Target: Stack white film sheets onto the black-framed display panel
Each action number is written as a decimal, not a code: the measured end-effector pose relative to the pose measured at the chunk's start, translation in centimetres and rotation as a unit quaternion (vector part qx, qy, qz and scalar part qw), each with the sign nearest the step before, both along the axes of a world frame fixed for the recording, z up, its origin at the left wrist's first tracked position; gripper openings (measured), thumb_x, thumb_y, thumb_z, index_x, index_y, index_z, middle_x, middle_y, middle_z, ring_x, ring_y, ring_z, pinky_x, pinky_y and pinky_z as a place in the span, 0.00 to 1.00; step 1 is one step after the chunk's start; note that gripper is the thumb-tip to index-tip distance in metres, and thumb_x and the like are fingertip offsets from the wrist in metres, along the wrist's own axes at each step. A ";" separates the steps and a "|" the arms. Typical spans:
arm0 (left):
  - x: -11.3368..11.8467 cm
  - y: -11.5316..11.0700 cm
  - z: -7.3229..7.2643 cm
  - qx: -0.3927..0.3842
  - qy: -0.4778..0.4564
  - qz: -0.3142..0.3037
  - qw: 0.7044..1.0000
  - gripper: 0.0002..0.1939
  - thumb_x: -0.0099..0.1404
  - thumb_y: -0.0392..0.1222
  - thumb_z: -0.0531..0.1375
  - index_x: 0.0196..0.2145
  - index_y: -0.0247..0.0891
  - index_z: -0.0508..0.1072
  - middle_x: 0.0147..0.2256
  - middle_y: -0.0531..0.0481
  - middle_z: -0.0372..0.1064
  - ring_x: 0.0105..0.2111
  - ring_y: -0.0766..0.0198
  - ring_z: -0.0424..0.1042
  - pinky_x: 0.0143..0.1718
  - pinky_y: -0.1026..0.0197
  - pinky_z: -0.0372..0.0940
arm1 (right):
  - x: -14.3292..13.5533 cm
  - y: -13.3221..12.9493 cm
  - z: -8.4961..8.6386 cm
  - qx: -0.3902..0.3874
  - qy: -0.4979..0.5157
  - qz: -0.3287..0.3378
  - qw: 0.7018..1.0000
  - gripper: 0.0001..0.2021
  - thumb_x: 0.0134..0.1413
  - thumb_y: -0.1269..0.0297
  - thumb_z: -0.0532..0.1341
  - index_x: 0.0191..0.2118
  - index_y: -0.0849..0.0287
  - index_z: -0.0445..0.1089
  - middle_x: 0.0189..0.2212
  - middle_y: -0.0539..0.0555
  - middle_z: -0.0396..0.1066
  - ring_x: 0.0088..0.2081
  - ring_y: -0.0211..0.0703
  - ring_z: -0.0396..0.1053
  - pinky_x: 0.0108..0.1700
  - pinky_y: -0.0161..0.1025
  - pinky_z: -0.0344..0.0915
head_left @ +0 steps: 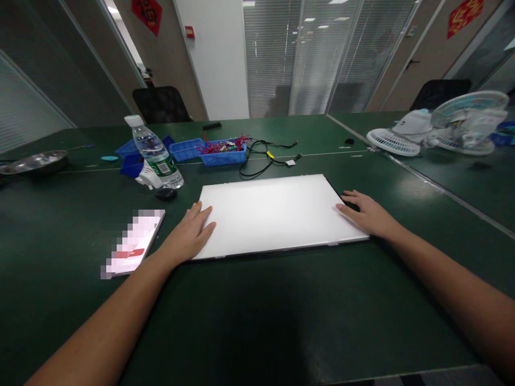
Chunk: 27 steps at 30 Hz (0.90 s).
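Note:
A flat white rectangular panel (269,214) with a thin dark edge lies on the green table (249,305) in front of me. My left hand (193,233) rests on the panel's left edge, fingers stretched out and thumb on the white face. On the opposite side, my right hand (364,214) touches the right edge, with its thumb on the surface and its fingers spread beyond the rim. Neither hand wraps around the panel. Just left of my left forearm is a phone-like slab (134,244) with a lit, blurred-out face.
Behind the panel lie black cables (261,161) and a blue tray (223,158) of red wires. A water bottle (156,155) stands at the left near a black mouse (166,193). Fan parts (438,128) sit far right, a metal pan (36,162) far left.

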State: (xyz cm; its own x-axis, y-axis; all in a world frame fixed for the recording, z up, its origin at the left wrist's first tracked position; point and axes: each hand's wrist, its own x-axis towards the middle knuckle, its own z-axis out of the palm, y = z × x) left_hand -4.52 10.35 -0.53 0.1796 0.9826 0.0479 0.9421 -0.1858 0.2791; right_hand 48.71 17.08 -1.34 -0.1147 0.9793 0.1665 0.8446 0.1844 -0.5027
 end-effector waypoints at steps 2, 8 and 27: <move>-0.1 0.2 -0.4 0.012 0.002 -0.009 1.000 0.38 0.75 0.59 0.46 0.71 0.27 0.59 0.74 0.25 0.44 0.75 0.35 0.40 0.72 0.32 0.45 | -0.2 0.0 0.3 -0.032 0.080 -0.018 0.996 0.29 0.54 0.41 0.66 0.54 0.55 0.79 0.66 0.61 0.65 0.72 0.67 0.53 0.73 0.70 0.43; 0.0 0.4 -1.0 0.015 0.021 -0.012 1.000 0.38 0.75 0.57 0.47 0.72 0.28 0.57 0.75 0.26 0.42 0.75 0.34 0.38 0.72 0.31 0.43 | -0.5 -0.7 1.8 -0.108 0.209 -0.007 0.972 0.29 0.56 0.56 0.58 0.62 0.57 0.73 0.60 0.62 0.72 0.59 0.63 0.72 0.60 0.62 0.71; 0.3 0.0 0.2 0.037 0.031 -0.005 0.999 0.36 0.74 0.55 0.49 0.70 0.29 0.59 0.73 0.27 0.48 0.74 0.34 0.45 0.70 0.29 0.48 | -1.7 -0.8 0.7 -0.147 0.444 -0.086 0.880 0.38 0.54 0.61 0.63 0.71 0.53 0.60 0.56 0.64 0.74 0.40 0.56 0.79 0.32 0.50 0.78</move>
State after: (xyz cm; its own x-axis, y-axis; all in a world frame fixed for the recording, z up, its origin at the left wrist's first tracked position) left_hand -4.25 10.35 -0.37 0.1948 0.9748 0.1091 0.9549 -0.2138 0.2059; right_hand 47.02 16.27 -0.68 0.0857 0.9853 -0.1478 0.0972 -0.1559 -0.9830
